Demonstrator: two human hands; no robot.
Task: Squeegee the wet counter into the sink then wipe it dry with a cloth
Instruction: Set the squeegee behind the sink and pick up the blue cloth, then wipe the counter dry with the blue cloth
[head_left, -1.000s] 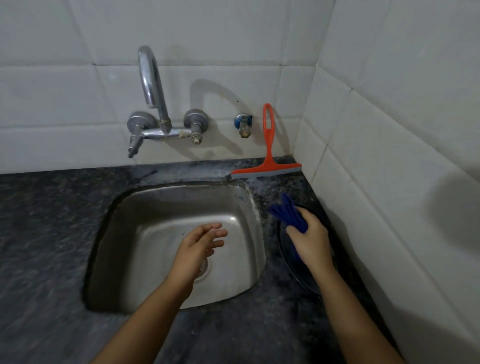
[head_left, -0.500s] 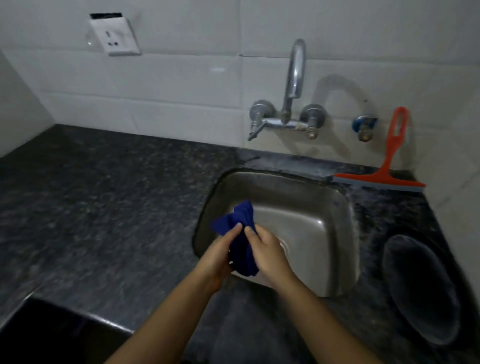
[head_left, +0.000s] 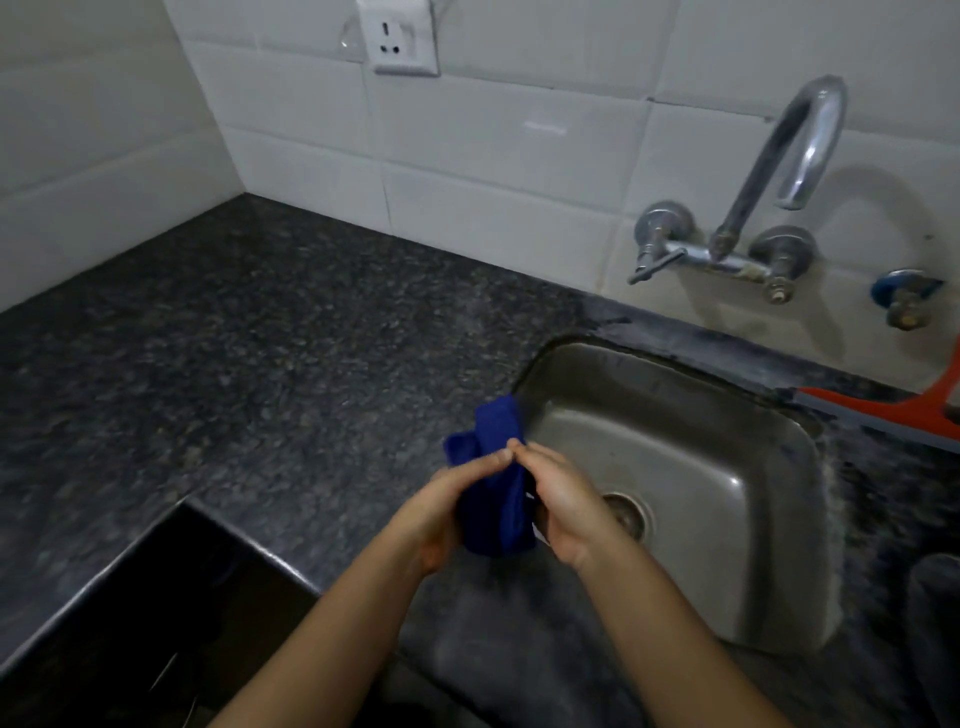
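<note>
Wall socket (head_left: 399, 39), tap (head_left: 769, 182), blue valve (head_left: 901, 293).

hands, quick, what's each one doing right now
Left hand: closed on the dark blue folded cloth.
Right hand: closed on the same cloth.

Home kitchen, my view. Evidence: dark speckled stone counter (head_left: 270, 353) running into corner; steel sink (head_left: 691, 467) set in it; wall-mounted tap (head_left: 769, 171) with two valves; white tile wall (head_left: 493, 156); socket (head_left: 397, 39) above counter; squeegee (head_left: 893, 410) behind sink.
</note>
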